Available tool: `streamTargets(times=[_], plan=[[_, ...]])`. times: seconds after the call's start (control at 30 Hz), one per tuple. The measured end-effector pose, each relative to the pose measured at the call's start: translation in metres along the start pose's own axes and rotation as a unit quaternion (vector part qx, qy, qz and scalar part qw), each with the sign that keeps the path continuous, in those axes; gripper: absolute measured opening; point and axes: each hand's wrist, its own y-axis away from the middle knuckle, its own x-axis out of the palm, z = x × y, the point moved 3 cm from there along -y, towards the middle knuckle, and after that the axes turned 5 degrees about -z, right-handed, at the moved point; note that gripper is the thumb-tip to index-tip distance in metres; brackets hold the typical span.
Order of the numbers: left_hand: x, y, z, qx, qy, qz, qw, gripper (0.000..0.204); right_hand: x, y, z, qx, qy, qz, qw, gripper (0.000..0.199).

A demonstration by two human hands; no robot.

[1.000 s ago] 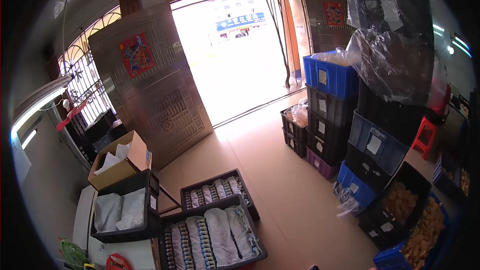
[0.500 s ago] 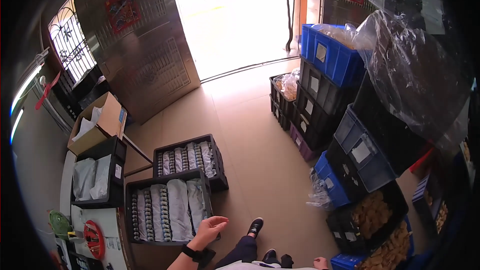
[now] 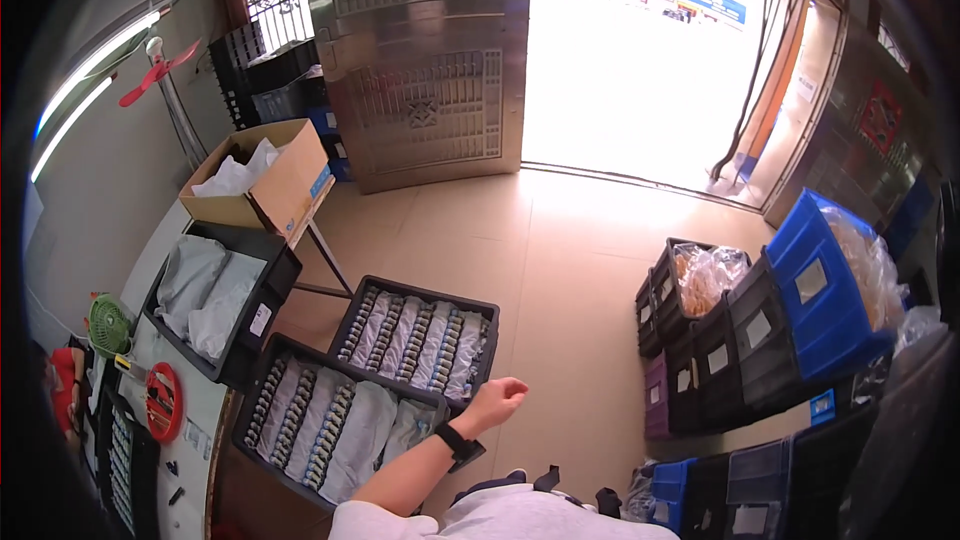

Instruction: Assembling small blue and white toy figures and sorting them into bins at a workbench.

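My left hand (image 3: 497, 405), with a black band on the wrist, is held out over the floor beside two black crates. Its fingers are loosely bent and nothing shows in them. The nearer crate (image 3: 240, 422) holds rows of small dark round parts between white wrapping strips. Behind it, the farther crate (image 3: 490, 325) is packed the same way. My right hand is out of view.
A workbench (image 3: 205, 400) on the left carries a black bin (image 3: 270, 290), an open carton (image 3: 290, 185), a green fan (image 3: 108, 324) and a red tray (image 3: 163, 402). Another person's arm (image 3: 72, 385) shows at far left. Stacked bins (image 3: 760, 325) line the right. Beyond the metal door (image 3: 425, 110) lies a bright doorway.
The view has swung toward the left, so the doorway and stacked bins sit farther right. My left hand has moved forward and right in the picture. My right hand has left the view.
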Motion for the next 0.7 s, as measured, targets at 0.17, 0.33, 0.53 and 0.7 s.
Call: streamTargets(times=[0.17,0.33,0.53,0.7], plan=[[0.049,-0.125,0.016,-0.001,-0.035,0.088,0.996,0.026,0.018,-0.138,0.151,-0.051,0.023,0.055,0.997,0.024],[-0.001,-0.186,0.181,-0.149,-0.086,-0.134,0.976,0.024,0.05,-0.295,0.307,-0.119,0.111,0.13,0.978,0.023],[-0.048,-0.046,0.299,-0.611,-0.193,-0.328,0.695,0.033,0.106,-0.484,0.495,-0.194,0.204,0.146,0.949,0.022],[0.015,-0.004,0.355,-0.651,0.101,-0.393,0.641,0.019,0.212,-0.649,0.629,-0.341,0.221,0.195,0.893,0.024]])
